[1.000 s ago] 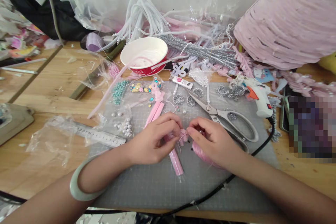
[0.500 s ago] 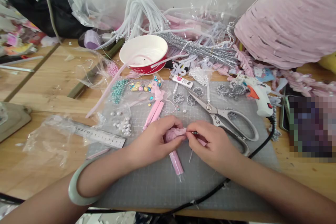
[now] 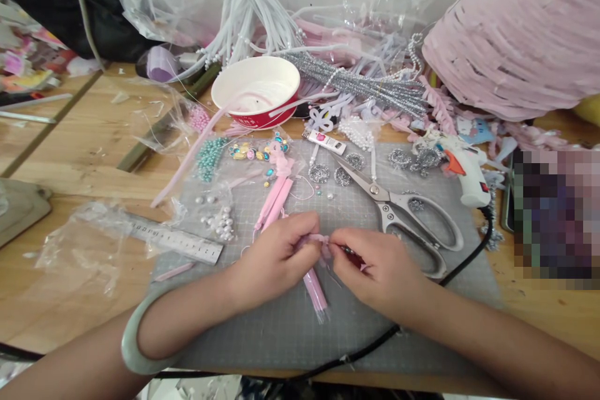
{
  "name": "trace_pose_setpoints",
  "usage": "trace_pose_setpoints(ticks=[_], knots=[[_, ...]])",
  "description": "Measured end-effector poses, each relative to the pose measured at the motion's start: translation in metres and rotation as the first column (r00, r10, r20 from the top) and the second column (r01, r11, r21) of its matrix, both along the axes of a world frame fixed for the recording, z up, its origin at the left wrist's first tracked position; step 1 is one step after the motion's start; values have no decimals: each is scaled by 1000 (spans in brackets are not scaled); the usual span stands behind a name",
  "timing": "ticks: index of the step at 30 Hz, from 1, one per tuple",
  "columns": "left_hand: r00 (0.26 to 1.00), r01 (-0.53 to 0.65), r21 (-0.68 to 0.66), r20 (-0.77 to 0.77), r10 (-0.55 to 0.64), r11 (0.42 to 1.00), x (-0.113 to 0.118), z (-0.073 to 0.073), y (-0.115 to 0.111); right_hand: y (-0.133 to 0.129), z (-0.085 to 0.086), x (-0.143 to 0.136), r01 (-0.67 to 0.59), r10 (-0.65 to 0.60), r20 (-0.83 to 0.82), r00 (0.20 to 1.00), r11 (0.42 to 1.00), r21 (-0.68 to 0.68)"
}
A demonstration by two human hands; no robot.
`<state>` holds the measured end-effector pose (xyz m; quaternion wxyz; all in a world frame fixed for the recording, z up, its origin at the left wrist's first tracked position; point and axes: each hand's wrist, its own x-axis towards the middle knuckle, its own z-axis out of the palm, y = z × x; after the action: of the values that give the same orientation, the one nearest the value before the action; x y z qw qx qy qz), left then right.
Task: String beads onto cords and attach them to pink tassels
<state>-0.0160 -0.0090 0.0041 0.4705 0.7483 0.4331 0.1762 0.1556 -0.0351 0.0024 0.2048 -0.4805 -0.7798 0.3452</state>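
My left hand (image 3: pixel 281 257) is closed around a pink chenille stem piece (image 3: pixel 324 250) at the middle of the mat. Facing it, my right hand (image 3: pixel 377 265) pinches the other end of this piece; a small dark item shows among its fingers, too hidden to name. Below the hands, a pink tassel (image 3: pixel 315 290) in a clear sleeve slants down, and a thin thread hangs beside it. Another pink tassel (image 3: pixel 272 203) lies behind my left hand. Silver-handled scissors (image 3: pixel 391 200) rest open-bladed or closed, I cannot tell, beyond my right hand.
On the grey cutting mat (image 3: pixel 244 337) are a metal ruler (image 3: pixel 187 244), white beads (image 3: pixel 220 223), teal beads (image 3: pixel 210 159) and a lighter (image 3: pixel 327 142). A red-white bowl (image 3: pixel 262 119) stands behind. At right lies a glue gun (image 3: pixel 469 175); its black cable (image 3: pixel 375 342) crosses the mat's front.
The pink piece shows less between my hands, and the left fingers have curled further over it. My right hand stays close by, its fingers slightly lower. The view has shifted a little.
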Motion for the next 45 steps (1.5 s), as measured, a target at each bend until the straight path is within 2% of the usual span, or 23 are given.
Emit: trace_pose_setpoints(ticks=[8, 14, 17, 21, 24, 26, 30, 34, 38, 40, 42, 45], knots=[[996, -74, -111, 41, 79, 991, 2, 1, 0, 1, -2, 0, 28, -29, -43, 999, 999, -17], [992, -106, -102, 53, 112, 989, 2, 1, -2, 0, 1, -1, 43, -44, -50, 998, 999, -30], [997, -69, 4, 22, 69, 998, 0, -2, -3, 0, 2, 0, 58, -63, -62, 996, 996, -75], [1000, 19, 225, 4, -21, 974, -4, -6, -1, 6, 2, 7, 74, -96, -86, 992, 970, -230], [999, 21, 268, 26, -29, 963, -6, -6, 1, 11, 2, 13, 108, -147, -130, 981, 957, -269], [999, 19, 235, 36, -28, 972, -6, -5, 2, 14, 2, 16, 109, -146, -165, 975, 971, -215], [997, -5, 83, 72, -1, 997, -6, -4, 3, 18, 5, 17, 9, -22, -182, 983, 997, -72], [996, -18, -107, 88, 27, 994, -4, -3, 3, 18, 6, 16, -43, 35, -118, 992, 997, -65], [995, -16, -172, 98, 33, 985, -2, -3, 3, 17, 6, 12, -30, 20, -87, 996, 992, -121], [994, -13, -178, 102, 32, 984, -1, -3, 3, 18, 6, 11, -17, -12, -126, 992, 974, -227], [994, 2, -178, 106, 18, 984, -1, -3, 3, 19, 7, 10, -10, -75, -195, 978, 915, -403], [994, 0, -141, 104, 15, 990, -2, -4, 3, 20, 5, 10, -23, -237, -293, 926, 739, -673]])
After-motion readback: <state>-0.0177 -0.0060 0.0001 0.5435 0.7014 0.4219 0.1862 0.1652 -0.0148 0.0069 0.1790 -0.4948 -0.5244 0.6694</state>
